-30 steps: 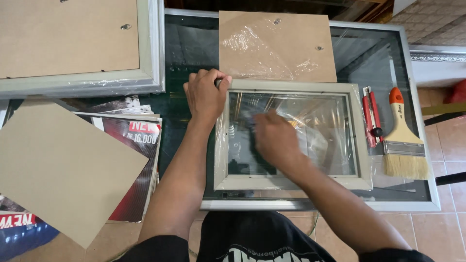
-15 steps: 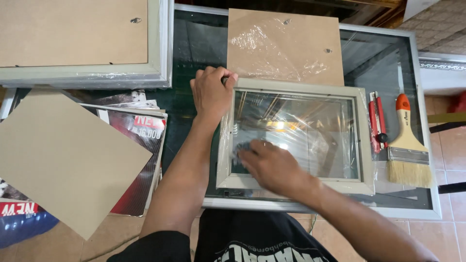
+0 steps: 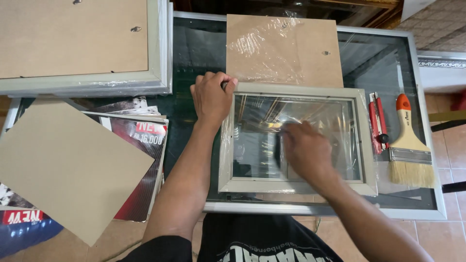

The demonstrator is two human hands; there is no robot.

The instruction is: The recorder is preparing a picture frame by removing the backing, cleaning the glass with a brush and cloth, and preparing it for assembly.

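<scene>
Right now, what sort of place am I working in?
Likely a picture-framing workshop: a grey frame lies on the glass table, with a backing board, a larger frame and a paintbrush alongside.

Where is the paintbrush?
In the head view, the paintbrush lies at the right edge of the glass table, beside a red cutter, right of the picture frame.

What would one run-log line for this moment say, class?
left hand: grips frame corner | right hand: on glass, blurred | brush, cutter: right of frame | board: behind frame
</scene>
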